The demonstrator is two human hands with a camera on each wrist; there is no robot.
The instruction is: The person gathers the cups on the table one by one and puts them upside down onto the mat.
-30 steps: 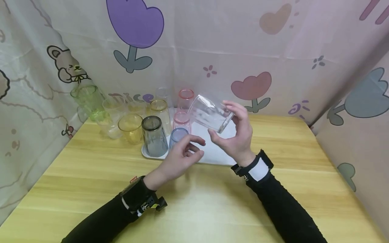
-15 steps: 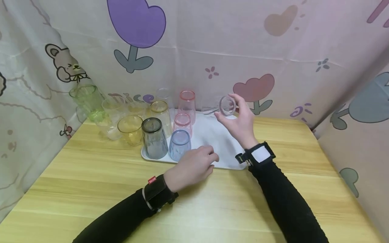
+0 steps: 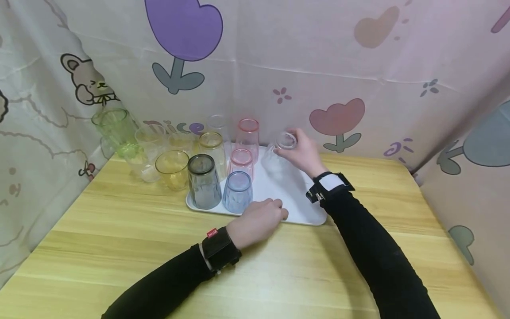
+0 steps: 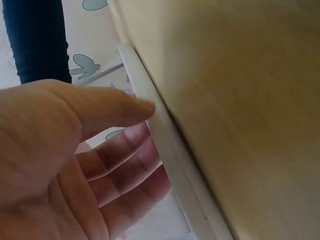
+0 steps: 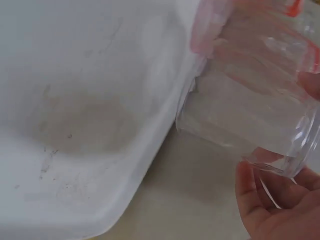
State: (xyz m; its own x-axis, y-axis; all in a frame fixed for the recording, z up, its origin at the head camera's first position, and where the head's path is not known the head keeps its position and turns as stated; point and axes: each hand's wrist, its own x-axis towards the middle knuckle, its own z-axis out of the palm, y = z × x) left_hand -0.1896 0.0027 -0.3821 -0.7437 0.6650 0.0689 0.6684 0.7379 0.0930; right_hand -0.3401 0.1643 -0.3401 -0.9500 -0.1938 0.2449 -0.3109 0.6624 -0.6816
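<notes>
My right hand (image 3: 290, 145) grips a clear glass (image 3: 279, 156) by its base, held upside down over the back of a white tray (image 3: 291, 199). In the right wrist view the clear glass (image 5: 245, 115) hangs just past the tray's (image 5: 75, 125) rim, with my fingers (image 5: 270, 215) round its base. Whether its mouth touches anything I cannot tell. My left hand (image 3: 263, 215) rests with loose fingers on the tray's front edge. The left wrist view has my thumb (image 4: 115, 107) against the tray rim (image 4: 170, 150).
On the tray's left part stand upside-down grey (image 3: 204, 181), blue (image 3: 237, 191) and two pink cups (image 3: 241, 160). Left of it on the wooden table (image 3: 119, 248) stand yellow (image 3: 172, 168), amber (image 3: 213, 148), green (image 3: 115, 128) and clear cups. Printed curtains close in the back and sides.
My right hand carried the tilted clear glass away from me, turned it upside down and lowered it at the tray's back. My left hand dropped onto the tray's front edge.
</notes>
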